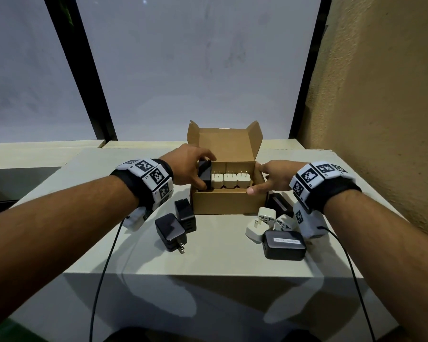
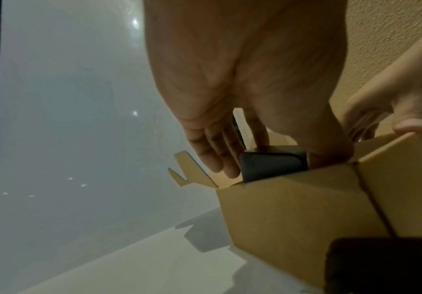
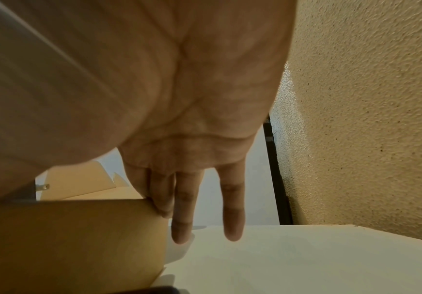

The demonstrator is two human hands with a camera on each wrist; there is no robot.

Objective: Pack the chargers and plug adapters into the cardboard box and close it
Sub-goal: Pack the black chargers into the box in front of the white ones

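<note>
An open cardboard box [image 1: 220,203] stands mid-table with its lid flap up at the back. Three white chargers [image 1: 230,180] stand in a row inside, prongs up. My left hand [image 1: 193,169] grips a black charger [image 1: 206,175] at the box's left end, beside the white row; in the left wrist view this black charger [image 2: 272,167] sits partly below the box's rim [image 2: 293,214]. My right hand [image 1: 267,177] braces the box's front right corner, thumb on the front rim and straight fingers [image 3: 232,218] along the right wall [image 3: 78,238].
Two black chargers [image 1: 171,230] [image 1: 185,214] lie left of the box. Right of it lie white plug adapters [image 1: 256,229] [image 1: 267,215] [image 1: 286,222], a flat black charger [image 1: 284,244] and another black one [image 1: 279,203]. A textured wall [image 1: 381,119] stands close on the right.
</note>
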